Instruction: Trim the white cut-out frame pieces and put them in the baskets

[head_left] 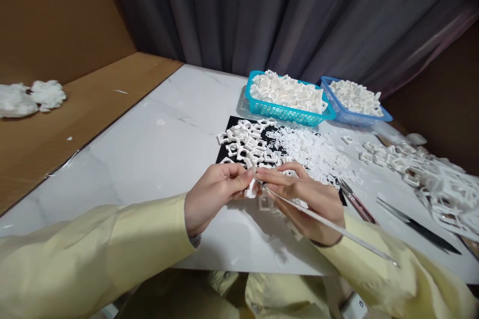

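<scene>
Between the thumb and fingers of my left hand is a small white plastic piece, partly hidden by the fingertips. My right hand is closed around a long, thin metal rod-like tool. The tool's tip end meets the white piece, and its other end slants back over my right sleeve. Both hands touch near the piece, above the table's front part. Just beyond them, white frame-shaped plastic pieces are heaped on a black mat, beside a spread of small white scraps.
At the back stand a turquoise basket and a blue basket, both full of white pieces. Pink-handled pliers and black tweezers lie on the right, near white plastic pieces. Crumpled white material lies far left.
</scene>
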Motion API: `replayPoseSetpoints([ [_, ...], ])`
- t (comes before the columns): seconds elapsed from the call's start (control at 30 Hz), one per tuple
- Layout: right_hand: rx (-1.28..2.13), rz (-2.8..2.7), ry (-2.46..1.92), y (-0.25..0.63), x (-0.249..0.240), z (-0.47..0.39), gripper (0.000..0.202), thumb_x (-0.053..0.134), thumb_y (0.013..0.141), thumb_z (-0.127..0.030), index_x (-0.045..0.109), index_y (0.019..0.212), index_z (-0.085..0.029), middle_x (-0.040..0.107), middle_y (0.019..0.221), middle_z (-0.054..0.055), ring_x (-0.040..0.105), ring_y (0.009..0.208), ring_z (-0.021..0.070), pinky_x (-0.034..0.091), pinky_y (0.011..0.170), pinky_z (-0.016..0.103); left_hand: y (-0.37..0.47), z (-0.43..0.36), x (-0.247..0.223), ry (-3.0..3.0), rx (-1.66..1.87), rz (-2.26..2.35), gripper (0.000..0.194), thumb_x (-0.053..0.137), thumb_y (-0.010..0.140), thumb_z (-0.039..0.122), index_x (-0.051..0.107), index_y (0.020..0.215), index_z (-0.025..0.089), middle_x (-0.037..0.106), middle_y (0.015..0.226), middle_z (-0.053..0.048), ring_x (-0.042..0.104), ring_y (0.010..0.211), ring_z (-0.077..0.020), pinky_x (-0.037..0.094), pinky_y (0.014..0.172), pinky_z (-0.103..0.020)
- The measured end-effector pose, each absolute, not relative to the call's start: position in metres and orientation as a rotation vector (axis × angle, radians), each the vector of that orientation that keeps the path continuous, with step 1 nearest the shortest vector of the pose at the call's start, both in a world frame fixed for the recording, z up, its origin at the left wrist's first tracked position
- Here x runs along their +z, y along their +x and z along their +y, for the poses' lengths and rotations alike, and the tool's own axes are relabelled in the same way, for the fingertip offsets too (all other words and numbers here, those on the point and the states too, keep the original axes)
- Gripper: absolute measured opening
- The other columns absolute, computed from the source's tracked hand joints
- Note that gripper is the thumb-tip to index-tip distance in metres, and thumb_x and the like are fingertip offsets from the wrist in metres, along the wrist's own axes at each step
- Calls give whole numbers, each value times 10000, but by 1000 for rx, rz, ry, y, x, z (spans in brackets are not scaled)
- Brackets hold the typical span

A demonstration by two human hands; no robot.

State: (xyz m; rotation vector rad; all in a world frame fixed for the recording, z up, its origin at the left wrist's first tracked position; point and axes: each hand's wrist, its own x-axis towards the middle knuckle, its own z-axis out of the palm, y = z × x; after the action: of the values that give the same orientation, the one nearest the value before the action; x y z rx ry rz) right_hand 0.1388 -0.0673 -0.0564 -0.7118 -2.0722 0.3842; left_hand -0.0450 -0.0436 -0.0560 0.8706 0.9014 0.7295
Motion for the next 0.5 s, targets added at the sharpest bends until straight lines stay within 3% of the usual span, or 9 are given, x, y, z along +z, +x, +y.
replayPoseSetpoints([
  [0.2,250,-2137,-698,137,-58,-67,159,563,788,11,533,799,-145,684,1034,154,632,1022,191,475,875,404,-45,-44,-59,884,703,915,371,625,737,482,536,638,135,517,622,10,465,612,-107,366,611,-229],
  [0.5,-188,-2362,-729,132,-60,-66,151,428,893,-45,572,903,-90,673,1039,183,624,1036,228,488,822,415,-44,-43,-61,805,709,885,286,644,763,368,587,692,97,578,707,-21,548,704,-110,440,690,-229],
])
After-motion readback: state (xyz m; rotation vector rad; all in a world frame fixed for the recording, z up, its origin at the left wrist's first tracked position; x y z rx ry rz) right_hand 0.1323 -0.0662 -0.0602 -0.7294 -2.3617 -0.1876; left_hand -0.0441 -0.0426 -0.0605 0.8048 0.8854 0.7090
